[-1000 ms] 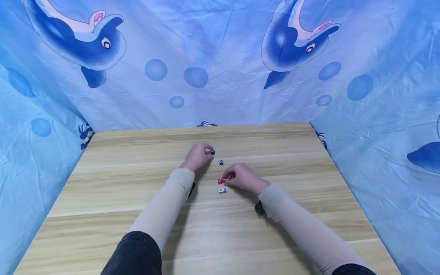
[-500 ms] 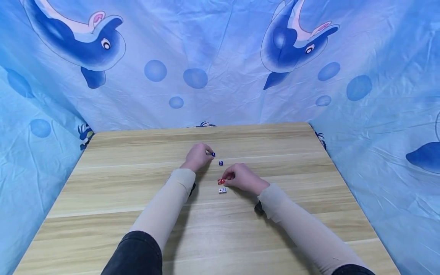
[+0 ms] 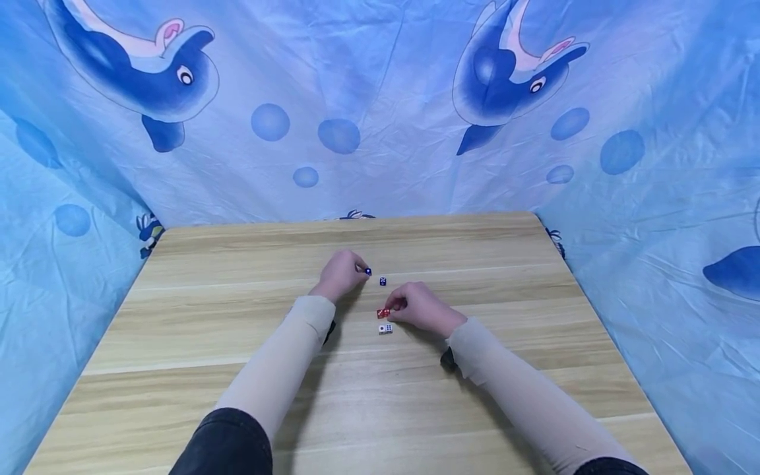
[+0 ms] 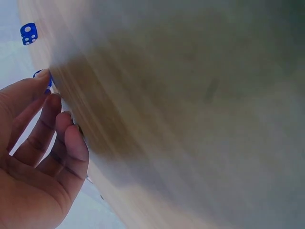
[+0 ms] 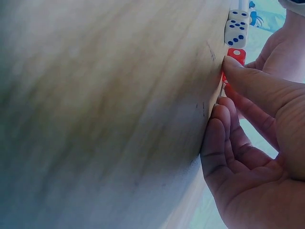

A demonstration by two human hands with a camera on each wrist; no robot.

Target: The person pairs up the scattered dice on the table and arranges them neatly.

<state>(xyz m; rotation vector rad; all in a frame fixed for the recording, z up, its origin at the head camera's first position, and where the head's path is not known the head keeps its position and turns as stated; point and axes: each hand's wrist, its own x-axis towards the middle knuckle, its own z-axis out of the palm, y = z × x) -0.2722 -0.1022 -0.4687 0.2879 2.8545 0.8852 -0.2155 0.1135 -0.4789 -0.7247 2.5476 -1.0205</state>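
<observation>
My left hand (image 3: 341, 274) pinches a blue die (image 3: 368, 272) between thumb and fingertips, low over the wooden table; whether the die touches the wood I cannot tell. Just to its right and slightly nearer me lies a second blue die (image 3: 382, 282), also visible in the left wrist view (image 4: 29, 34). My right hand (image 3: 423, 309) has thumb and finger on the right one of two red dice (image 3: 380, 314) that sit side by side. In the right wrist view, the thumb partly covers the red die (image 5: 237, 55). Two white dice (image 3: 385, 329) stand together just in front of the red pair.
The wood-grain table (image 3: 237, 382) reaches back to a blue dolphin-print cloth (image 3: 404, 165), which also hangs at both sides. Dark devices are strapped under both wrists. Beige sleeves cover the forearms.
The left hand's blue die has come slightly nearer me, almost level with the second blue die. The right hand keeps its place at the red dice.
</observation>
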